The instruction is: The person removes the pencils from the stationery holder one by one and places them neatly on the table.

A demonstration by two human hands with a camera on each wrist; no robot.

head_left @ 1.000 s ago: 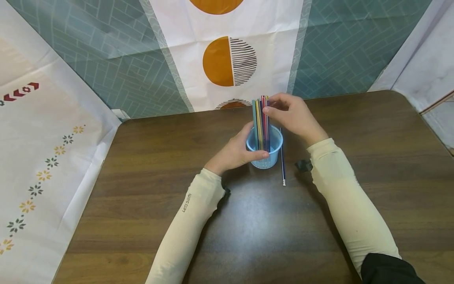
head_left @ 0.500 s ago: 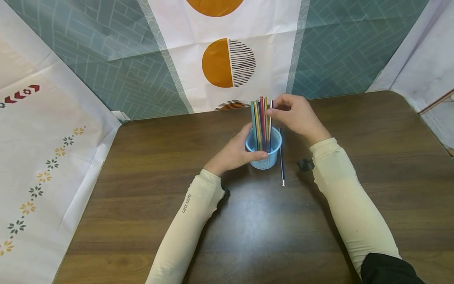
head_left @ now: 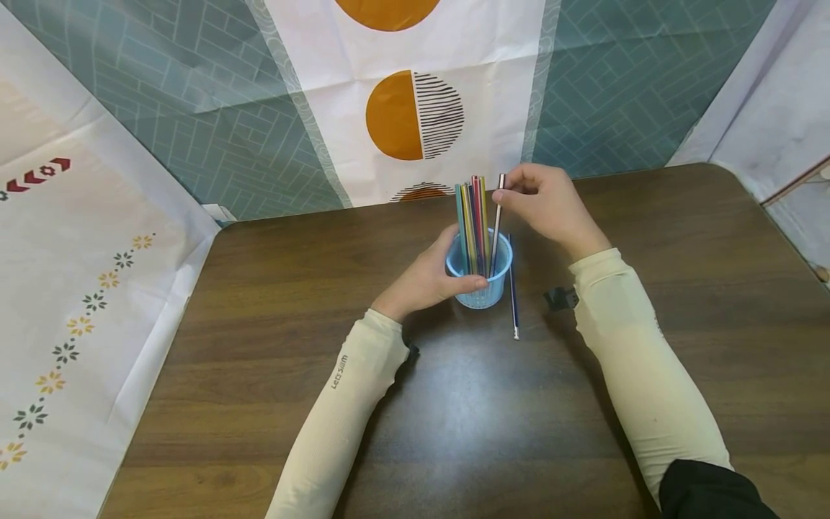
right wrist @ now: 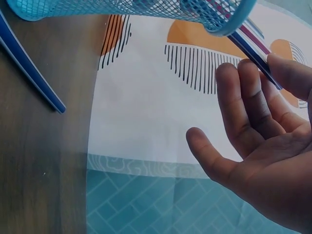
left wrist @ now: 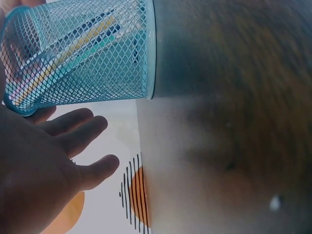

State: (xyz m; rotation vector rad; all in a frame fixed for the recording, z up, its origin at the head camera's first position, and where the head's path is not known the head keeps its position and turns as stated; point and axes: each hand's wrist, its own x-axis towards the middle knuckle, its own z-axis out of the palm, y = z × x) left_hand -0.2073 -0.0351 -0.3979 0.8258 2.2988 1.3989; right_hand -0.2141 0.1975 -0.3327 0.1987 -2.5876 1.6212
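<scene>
A light blue mesh pencil cup (head_left: 481, 298) stands upright on the table, with several coloured pencils (head_left: 472, 223) in it. My left hand (head_left: 428, 275) holds the cup at its left side, thumb across the near rim; in the left wrist view several fingers of that hand (left wrist: 53, 151) stretch away from the mesh. My right hand (head_left: 547, 209) pinches the upper end of one dark pencil (head_left: 497, 223) between thumb and fingers. This pencil leans right, its lower part inside the cup, apart from the bundle. In the right wrist view the pinched pencil (right wrist: 251, 51) sticks out past the rim.
A dark blue pencil (head_left: 514, 303) lies on the brown wooden table (head_left: 259, 375), just right of the cup. Behind the table's far edge hangs a patterned cloth (head_left: 441, 43). A white cloth with flower motifs (head_left: 97, 346) borders the left side.
My right hand has moved a little right and up, drawing one pencil away from the bundle so that it now leans right. My left hand keeps its place on the cup.
</scene>
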